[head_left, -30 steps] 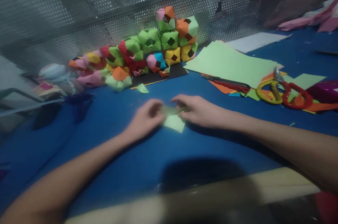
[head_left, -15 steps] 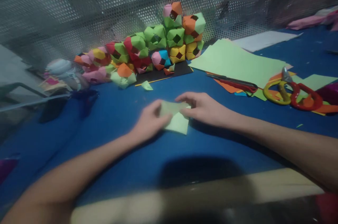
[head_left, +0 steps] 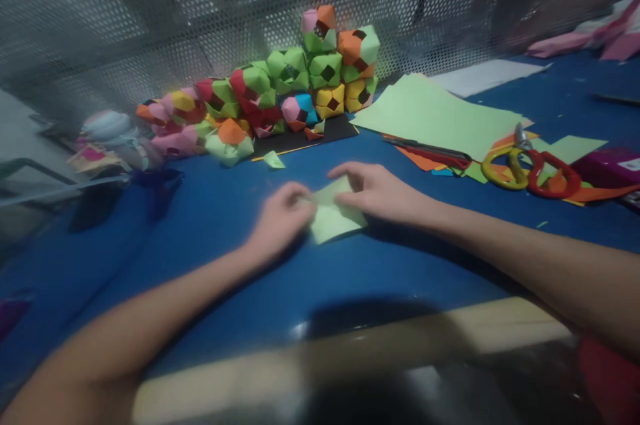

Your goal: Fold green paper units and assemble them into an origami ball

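A small pale green square of paper with a crease across it is held between both hands, just above the blue table. My left hand pinches its left edge between thumb and fingers. My right hand grips the upper right part, thumb on the near face and index finger curved over the far side; its other fingers are partly hidden. Beyond the hands lies a small folded light green paper piece.
Folded paper cubes in many colours are stacked at the back against a perforated metal panel. Green sheets, scissors with yellow and red handles and paper scraps lie to the right. A pale wooden edge borders the table in front.
The green paper has turned and tilted between my hands, its lower corner swinging left. My left hand has shifted slightly left. The view has moved a little, too.
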### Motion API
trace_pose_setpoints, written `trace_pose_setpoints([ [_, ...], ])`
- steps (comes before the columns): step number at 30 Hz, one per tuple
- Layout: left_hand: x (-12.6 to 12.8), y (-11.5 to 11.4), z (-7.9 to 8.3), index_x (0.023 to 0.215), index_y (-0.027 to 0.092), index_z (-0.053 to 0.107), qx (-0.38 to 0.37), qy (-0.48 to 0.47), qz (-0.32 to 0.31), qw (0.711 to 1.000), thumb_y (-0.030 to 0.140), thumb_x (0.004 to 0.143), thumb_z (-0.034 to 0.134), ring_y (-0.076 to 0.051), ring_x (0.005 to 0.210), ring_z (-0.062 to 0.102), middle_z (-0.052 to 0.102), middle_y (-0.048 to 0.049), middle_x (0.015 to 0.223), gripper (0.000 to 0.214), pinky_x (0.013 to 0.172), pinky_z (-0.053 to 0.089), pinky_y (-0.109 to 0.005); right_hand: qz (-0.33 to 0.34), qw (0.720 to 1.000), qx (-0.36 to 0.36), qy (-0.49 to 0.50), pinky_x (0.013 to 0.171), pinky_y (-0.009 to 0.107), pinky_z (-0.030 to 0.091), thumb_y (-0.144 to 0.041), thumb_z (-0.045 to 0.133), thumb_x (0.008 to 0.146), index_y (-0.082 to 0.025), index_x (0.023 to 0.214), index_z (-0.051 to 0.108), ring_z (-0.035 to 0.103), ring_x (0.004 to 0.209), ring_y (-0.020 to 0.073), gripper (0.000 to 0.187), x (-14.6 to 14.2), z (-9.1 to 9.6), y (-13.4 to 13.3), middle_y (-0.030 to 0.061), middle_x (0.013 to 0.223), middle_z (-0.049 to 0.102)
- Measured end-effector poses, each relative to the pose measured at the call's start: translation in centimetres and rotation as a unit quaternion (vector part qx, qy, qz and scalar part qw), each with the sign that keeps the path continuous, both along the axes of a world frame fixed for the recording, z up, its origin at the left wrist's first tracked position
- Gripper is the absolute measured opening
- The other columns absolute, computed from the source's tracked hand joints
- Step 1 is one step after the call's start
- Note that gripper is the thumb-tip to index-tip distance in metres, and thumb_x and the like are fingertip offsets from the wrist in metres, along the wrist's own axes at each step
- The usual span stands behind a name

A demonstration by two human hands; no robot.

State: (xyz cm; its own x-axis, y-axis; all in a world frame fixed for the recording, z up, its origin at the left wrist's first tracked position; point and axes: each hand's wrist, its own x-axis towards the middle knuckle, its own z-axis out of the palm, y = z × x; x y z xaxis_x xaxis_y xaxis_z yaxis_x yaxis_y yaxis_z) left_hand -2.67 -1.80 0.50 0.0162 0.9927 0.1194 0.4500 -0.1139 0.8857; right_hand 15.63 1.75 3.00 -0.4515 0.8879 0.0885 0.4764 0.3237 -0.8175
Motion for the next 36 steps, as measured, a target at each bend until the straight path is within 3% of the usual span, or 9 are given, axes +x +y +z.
trace_pose_setpoints([
  [3,0.1,-0.1,-0.2,0.075,0.017,0.053,-0.017,-0.01,0.001,1.0,0.02,0.069,0.061,-0.01,0.064,0.048,0.054,0.0026,0.072,0.011,0.06,0.039,-0.023,-0.006,0.999,-0.023,0.029,0.059,0.022,0.046,-0.012,0.057,0.075,-0.007,0.116,0.055,0.06,0.072,0.0139,0.041,-0.1,-0.3,0.0,0.0093,0.093,0.066],
  [9,0.2,-0.1,-0.4,0.084,0.017,0.053,0.022,0.075,-0.043,0.996,0.014,0.07,0.057,-0.011,0.07,0.05,0.056,0.0015,0.078,0.015,0.066,0.042,-0.025,0.073,0.991,0.109,-0.042,0.071,0.025,0.043,-0.008,0.054,0.074,-0.011,0.108,0.06,0.059,0.08,0.0158,0.034,0.1,-2.2,0.6,0.0076,0.096,0.066],
  [14,0.3,-0.1,-0.2,0.089,0.018,0.052,0.028,0.128,-0.103,0.986,0.011,0.071,0.053,-0.012,0.076,0.053,0.06,-0.0001,0.087,0.02,0.071,0.042,-0.026,0.146,0.975,0.132,-0.107,0.068,0.025,0.041,-0.009,0.052,0.075,-0.012,0.106,0.059,0.059,0.08,0.0172,0.032,0.2,-2.7,0.7,0.008,0.094,0.066],
  [21,0.3,-0.4,-0.3,0.089,0.019,0.048,0.061,0.183,-0.12,0.974,0.009,0.073,0.049,-0.012,0.075,0.054,0.06,0.0004,0.084,0.019,0.069,0.042,-0.025,0.178,0.958,0.176,-0.139,0.076,0.031,0.041,-0.007,0.048,0.077,-0.013,0.116,0.054,0.058,0.095,0.0235,0.04,0.2,-3.0,0.6,0.0118,0.106,0.064],
  [25,-0.1,-0.5,-0.4,0.086,0.019,0.047,0.082,0.215,-0.134,0.964,0.009,0.073,0.048,-0.012,0.073,0.055,0.06,0.0008,0.081,0.017,0.068,0.042,-0.025,0.195,0.941,0.209,-0.181,0.074,0.031,0.04,-0.006,0.047,0.078,-0.015,0.117,0.053,0.057,0.092,0.023,0.04,0.4,-3.0,0.7,0.0111,0.102,0.065],
  [28,-0.7,-0.3,-0.3,0.085,0.018,0.049,0.107,0.264,-0.171,0.943,0.01,0.075,0.047,-0.012,0.074,0.055,0.06,-0.0006,0.082,0.014,0.068,0.042,-0.025,0.221,0.916,0.252,-0.219,0.071,0.029,0.038,-0.006,0.048,0.079,-0.016,0.116,0.054,0.057,0.085,0.0208,0.039,0.6,-2.6,0.6,0.0099,0.096,0.066],
  [33,-1.6,0.2,0.1,0.082,0.016,0.052,0.154,0.365,-0.262,0.88,0.018,0.083,0.042,-0.014,0.069,0.051,0.057,-0.0034,0.075,0.011,0.063,0.041,-0.025,0.271,0.859,0.318,-0.295,0.067,0.03,0.034,-0.005,0.049,0.08,-0.013,0.109,0.057,0.056,0.077,0.0203,0.031,0.6,-1.4,-0.2,0.0108,0.087,0.067],
  [36,-1.6,0.3,0.3,0.078,0.015,0.052,0.149,0.384,-0.277,0.868,0.019,0.084,0.04,-0.013,0.064,0.049,0.052,-0.0027,0.069,0.014,0.058,0.039,-0.024,0.272,0.841,0.328,-0.333,0.064,0.03,0.033,-0.004,0.049,0.077,-0.01,0.102,0.059,0.055,0.074,0.0207,0.027,0.5,-0.9,-0.6,0.0117,0.082,0.066],
])
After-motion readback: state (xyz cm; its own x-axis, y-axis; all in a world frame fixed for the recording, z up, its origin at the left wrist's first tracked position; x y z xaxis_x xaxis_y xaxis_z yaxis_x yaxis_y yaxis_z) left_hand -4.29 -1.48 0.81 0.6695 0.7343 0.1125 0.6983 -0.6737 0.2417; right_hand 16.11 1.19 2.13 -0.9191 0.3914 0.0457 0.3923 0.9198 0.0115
